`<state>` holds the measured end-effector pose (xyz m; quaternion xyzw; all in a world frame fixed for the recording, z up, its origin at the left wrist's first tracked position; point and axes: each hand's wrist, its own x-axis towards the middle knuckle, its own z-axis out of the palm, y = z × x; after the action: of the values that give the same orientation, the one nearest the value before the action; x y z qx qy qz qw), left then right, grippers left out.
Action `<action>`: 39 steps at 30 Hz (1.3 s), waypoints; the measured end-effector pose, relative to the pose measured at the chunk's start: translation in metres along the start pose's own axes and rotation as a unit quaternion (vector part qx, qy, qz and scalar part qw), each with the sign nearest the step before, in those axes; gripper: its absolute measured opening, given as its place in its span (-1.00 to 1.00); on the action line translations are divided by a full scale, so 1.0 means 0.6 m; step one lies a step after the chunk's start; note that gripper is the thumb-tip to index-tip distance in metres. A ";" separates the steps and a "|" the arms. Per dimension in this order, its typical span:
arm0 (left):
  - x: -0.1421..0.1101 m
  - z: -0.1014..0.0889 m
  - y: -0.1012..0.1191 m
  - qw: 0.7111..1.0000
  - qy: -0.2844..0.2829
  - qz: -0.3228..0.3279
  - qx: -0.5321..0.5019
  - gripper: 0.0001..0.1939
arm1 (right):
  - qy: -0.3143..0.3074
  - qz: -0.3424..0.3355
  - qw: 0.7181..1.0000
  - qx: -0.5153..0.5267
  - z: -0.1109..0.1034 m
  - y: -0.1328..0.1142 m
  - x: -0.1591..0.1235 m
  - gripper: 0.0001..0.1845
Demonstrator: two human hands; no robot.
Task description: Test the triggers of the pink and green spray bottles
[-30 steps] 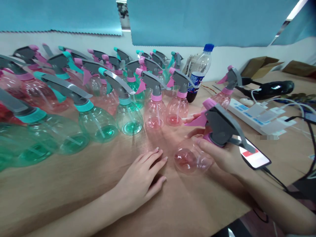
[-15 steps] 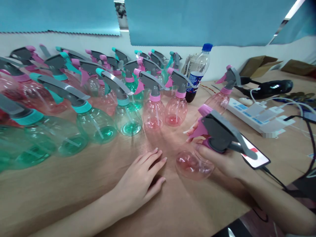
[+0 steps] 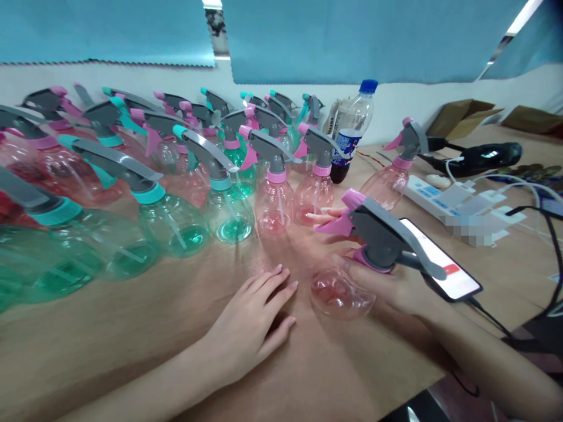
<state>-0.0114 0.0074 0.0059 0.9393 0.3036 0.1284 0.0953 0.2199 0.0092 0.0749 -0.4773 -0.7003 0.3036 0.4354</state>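
Note:
In my right hand point(image 3: 396, 287) is a clear pink spray bottle point(image 3: 336, 290) with a grey head and pink trigger. The hand wraps round its neck, and a fingertip reaches out at the front of the trigger. My left hand point(image 3: 253, 310) lies palm down on the brown tabletop point(image 3: 167, 346), fingers stretched out, holding nothing. Just beyond it stand a green spray bottle point(image 3: 230, 214) and two pink spray bottles point(image 3: 275, 202), each with a little liquid or tint showing at the base.
Several more green and pink spray bottles crowd the left and back. A cola bottle point(image 3: 349, 138) stands near the wall. At the right are another pink spray bottle point(image 3: 387, 184), a white power strip point(image 3: 440, 202), a lit phone point(image 3: 455, 275), cables and a black glossy object point(image 3: 492, 158).
The finger at the trigger curled in and pulled the trigger back, then stretched out again with the trigger forward. The held bottle shifted slightly. My left hand has stayed put.

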 end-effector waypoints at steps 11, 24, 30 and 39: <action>-0.001 0.000 0.000 1.000 0.003 -0.005 -0.001 -0.59 | -0.041 0.020 0.999 -0.022 -0.001 0.010 -0.003 -0.91; 0.005 -0.003 0.000 1.000 0.014 -0.008 0.007 -0.62 | -0.017 -0.010 0.996 -0.081 -0.007 0.029 -0.010 -0.61; 0.014 0.002 0.001 1.000 0.023 -0.009 0.011 -0.64 | 0.006 -0.009 0.991 -0.135 -0.012 0.028 -0.051 -0.52; 0.053 0.009 0.007 0.999 0.032 -0.002 0.023 -0.68 | 0.066 -0.012 0.978 -0.198 -0.044 0.048 -0.047 -0.44</action>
<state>0.0172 0.0225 0.0079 0.9360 0.3116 0.1507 0.0638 0.2601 -0.0064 0.0536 -0.5643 -0.7222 0.1214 0.3811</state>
